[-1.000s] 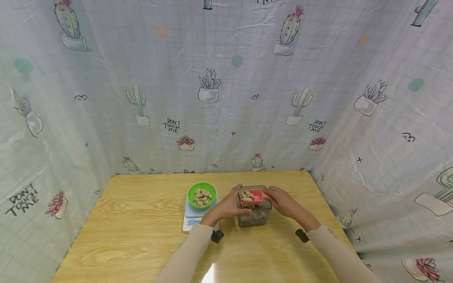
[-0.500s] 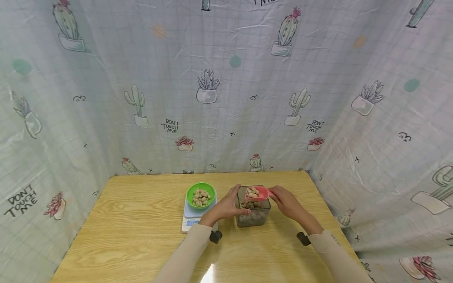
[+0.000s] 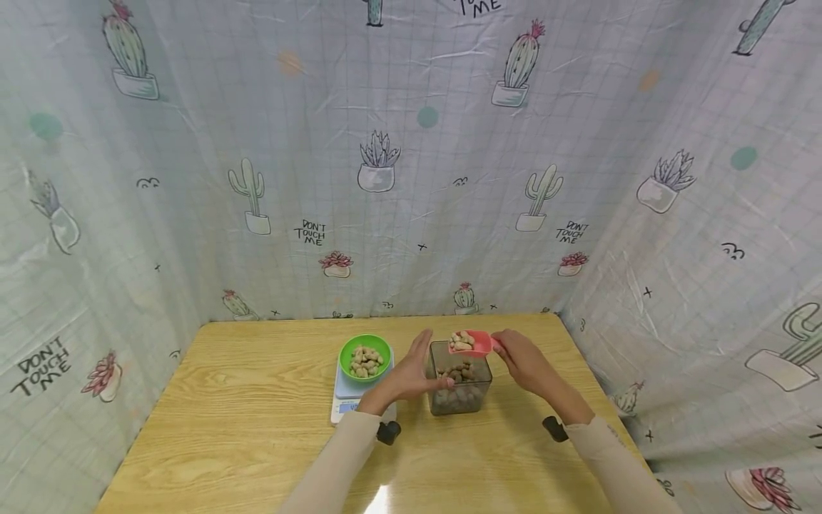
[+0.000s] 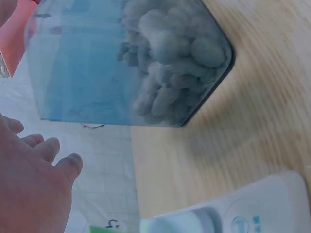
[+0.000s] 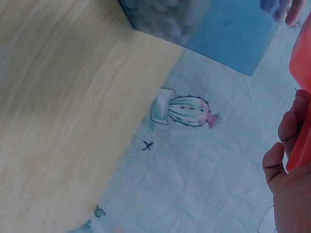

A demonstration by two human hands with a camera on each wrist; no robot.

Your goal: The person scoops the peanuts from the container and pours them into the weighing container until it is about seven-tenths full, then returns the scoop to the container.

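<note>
My right hand [image 3: 523,360] grips the handle of a red scoop [image 3: 480,345], which carries several unshelled peanuts [image 3: 462,340] above the back right rim of a clear grey plastic container [image 3: 457,401]. Curled fingers lie along the scoop's handle in the right wrist view. More peanuts [image 4: 167,53] fill the lower part of the container. At its left side is my left hand [image 3: 407,375], fingers extended and thumb near the front rim; in the left wrist view those fingers stand apart from the wall. Left of this hand, a green bowl [image 3: 343,357] of peanuts rests on a white kitchen scale [image 3: 349,392].
A wooden table [image 3: 257,400] carries everything. Behind it and at both sides hangs a cactus-print curtain [image 3: 424,214]. The scale stands close beside my left forearm, its lit display [image 3: 348,408] facing me.
The scoop has risen out of the container with its peanuts, moving up and slightly right with my right hand. My left fingers have spread away from the container's rim.
</note>
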